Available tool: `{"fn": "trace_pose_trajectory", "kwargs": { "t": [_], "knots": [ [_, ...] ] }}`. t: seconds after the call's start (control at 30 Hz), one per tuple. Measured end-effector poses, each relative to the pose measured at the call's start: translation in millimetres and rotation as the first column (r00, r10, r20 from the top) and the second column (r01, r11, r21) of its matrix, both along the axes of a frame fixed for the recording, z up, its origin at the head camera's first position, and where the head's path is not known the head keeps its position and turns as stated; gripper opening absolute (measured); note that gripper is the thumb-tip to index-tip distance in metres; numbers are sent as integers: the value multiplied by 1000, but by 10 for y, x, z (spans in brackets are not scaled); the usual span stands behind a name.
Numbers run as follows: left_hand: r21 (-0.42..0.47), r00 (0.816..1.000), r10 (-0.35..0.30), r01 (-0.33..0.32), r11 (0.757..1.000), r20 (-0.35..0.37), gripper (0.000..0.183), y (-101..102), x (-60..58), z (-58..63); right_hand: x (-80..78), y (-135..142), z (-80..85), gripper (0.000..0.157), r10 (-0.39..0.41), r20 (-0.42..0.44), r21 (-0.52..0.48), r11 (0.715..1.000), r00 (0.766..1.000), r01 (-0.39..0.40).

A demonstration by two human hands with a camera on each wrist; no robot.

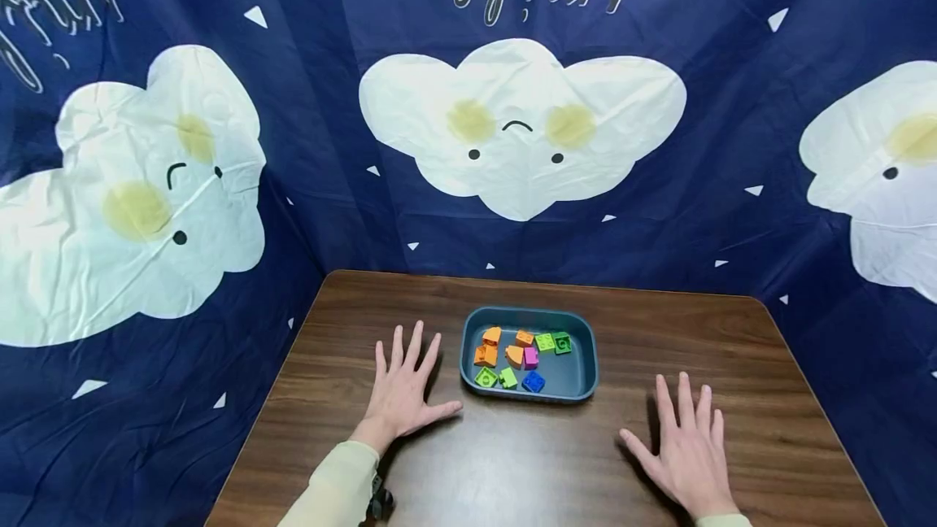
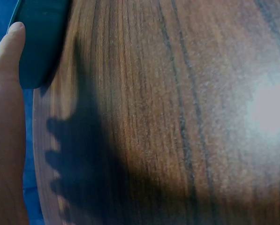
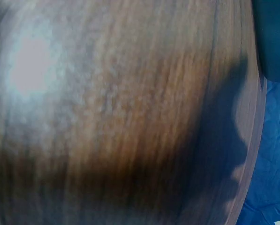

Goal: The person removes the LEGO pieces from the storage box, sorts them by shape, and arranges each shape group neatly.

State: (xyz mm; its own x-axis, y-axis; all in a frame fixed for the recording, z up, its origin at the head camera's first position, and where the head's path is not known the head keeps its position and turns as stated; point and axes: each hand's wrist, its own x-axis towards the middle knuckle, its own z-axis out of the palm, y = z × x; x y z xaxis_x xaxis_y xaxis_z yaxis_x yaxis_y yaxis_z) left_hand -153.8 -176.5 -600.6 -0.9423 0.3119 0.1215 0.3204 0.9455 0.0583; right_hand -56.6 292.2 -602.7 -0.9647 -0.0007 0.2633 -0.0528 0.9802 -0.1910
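A dark teal tray (image 1: 571,385) stands on the wooden table, holding several toy building bricks. Orange bricks (image 1: 486,355) lie at its left and middle, beside a magenta brick (image 1: 530,358). A blue brick (image 1: 533,381) is near the front wall, light green bricks (image 1: 485,377) at front left, and a darker green brick (image 1: 561,342) toward the back. My left hand (image 1: 403,393), fingers spread, is just left of the tray and holds nothing. My right hand (image 1: 688,454) is also spread and bare, further off to the tray's right. In the left wrist view my thumb (image 2: 11,47) overlaps the tray's wall.
The brown wooden table (image 1: 527,462) has a bright light reflection near its front. A dark blue curtain (image 1: 329,210) with white cloud faces hangs behind and along both sides. A dark strap device (image 1: 378,501) sits on my left wrist, by the pale sleeve (image 1: 337,486).
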Motion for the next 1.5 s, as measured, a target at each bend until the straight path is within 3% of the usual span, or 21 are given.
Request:
{"fn": "trace_pose_trajectory", "kwargs": {
  "t": [0.3, 0.47, 0.57, 0.63, 0.8, 1.0, 1.07, 1.13, 1.3, 1.5],
  "knots": [
    [57, 1000, -12, 13, 998, -16, 125, -14, -62, 52, -8, 7, 84, 107, 32, -64, -50, 998, 997, -35],
    [221, 998, -36, 26, 975, 44, 116, -15, -71, 115, 6, -3, 163, 100, 68, -153, -102, 991, 986, -85],
    [369, 992, -61, 17, 929, 109, 108, 8, -85, 157, -2, -36, 216, 98, 85, -186, -132, 985, 979, -111],
    [464, 985, -73, -7, 886, 155, 102, 35, -97, 176, -9, -66, 252, 98, 88, -190, -153, 981, 978, -118],
    [657, 968, -110, -68, 751, 226, 90, 118, -150, 177, -44, -155, 351, 97, 88, -160, -179, 977, 983, -116],
    [807, 947, -183, -114, 580, 265, 75, 252, -241, 95, -101, -276, 447, 92, 110, -154, -184, 973, 982, -138],
    [836, 941, -203, -124, 534, 269, 71, 294, -255, 63, -131, -317, 468, 91, 126, -168, -190, 969, 978, -158],
    [847, 940, -202, -137, 514, 275, 68, 327, -258, 30, -164, -363, 488, 89, 147, -184, -197, 963, 972, -183],
    [845, 937, -187, -164, 509, 295, 60, 380, -248, -35, -272, -502, 543, 81, 192, -189, -213, 949, 963, -231],
    [843, 924, -197, -190, 504, 326, 56, 441, -222, -53, -448, -655, 640, 71, 249, -123, -230, 934, 961, -272]
  ]
}}
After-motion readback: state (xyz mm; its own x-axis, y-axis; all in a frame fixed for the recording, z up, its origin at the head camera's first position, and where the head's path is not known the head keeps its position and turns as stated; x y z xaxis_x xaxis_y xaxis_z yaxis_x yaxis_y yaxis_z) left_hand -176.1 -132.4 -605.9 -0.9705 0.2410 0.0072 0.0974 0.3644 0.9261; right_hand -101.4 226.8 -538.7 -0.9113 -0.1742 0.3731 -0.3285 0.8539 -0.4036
